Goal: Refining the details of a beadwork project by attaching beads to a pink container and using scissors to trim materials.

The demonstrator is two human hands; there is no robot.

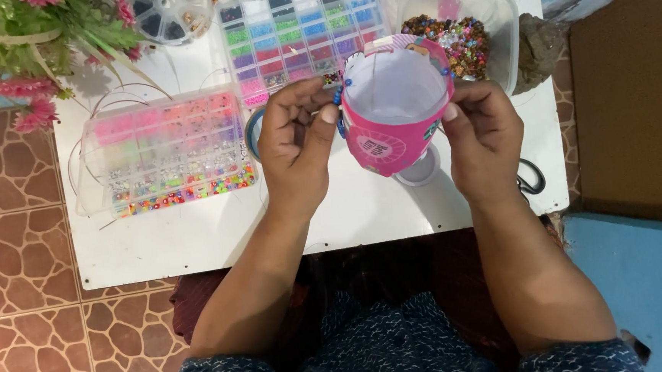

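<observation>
A pink paper cup (392,125) with a white inside is held up over the white table (196,240), its mouth tipped toward me. My left hand (294,138) pinches the cup's left rim, where a few blue beads (337,97) sit on the edge. My right hand (485,134) grips the right rim with thumb and fingers. More small beads dot the cup's right edge. A thin wire or thread seems to run down inside the cup.
Two clear compartment boxes of coloured beads (168,150) (298,31) lie at the left and back. A plastic tub of mixed beads (456,36) stands at the back right, a round organiser (171,12) behind, pink flowers (31,43) far left, scissors (531,177) at the right edge.
</observation>
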